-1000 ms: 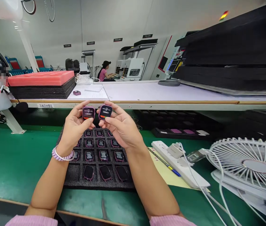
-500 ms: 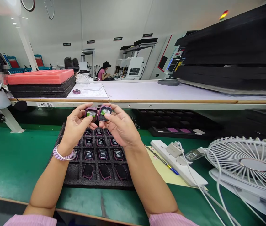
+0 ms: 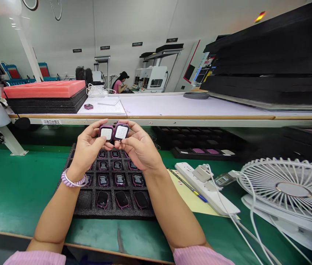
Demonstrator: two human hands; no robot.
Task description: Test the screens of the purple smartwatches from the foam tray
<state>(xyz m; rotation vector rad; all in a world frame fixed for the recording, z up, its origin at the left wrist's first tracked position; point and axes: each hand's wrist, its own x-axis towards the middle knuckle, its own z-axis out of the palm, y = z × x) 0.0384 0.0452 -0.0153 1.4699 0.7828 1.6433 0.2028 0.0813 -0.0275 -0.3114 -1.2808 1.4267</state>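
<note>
Upper left, pink foam (image 3: 45,89) tops dark sheets (image 3: 45,105); mid-frame, there's the left hand (image 3: 88,148) gripping a rounded-square purple watch (image 3: 106,133) above a grainy black foam tray (image 3: 84,200), and the right hand (image 3: 142,149) grips a matching twin (image 3: 121,131), both showing white grids! Lower right, a ribbed round fan (image 3: 294,190).

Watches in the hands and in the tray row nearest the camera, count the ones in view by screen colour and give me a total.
White-screen watches: 2, one in the left hand, one in the right hand
Black-screen watches: 3, in the tray
Total: 5
</note>
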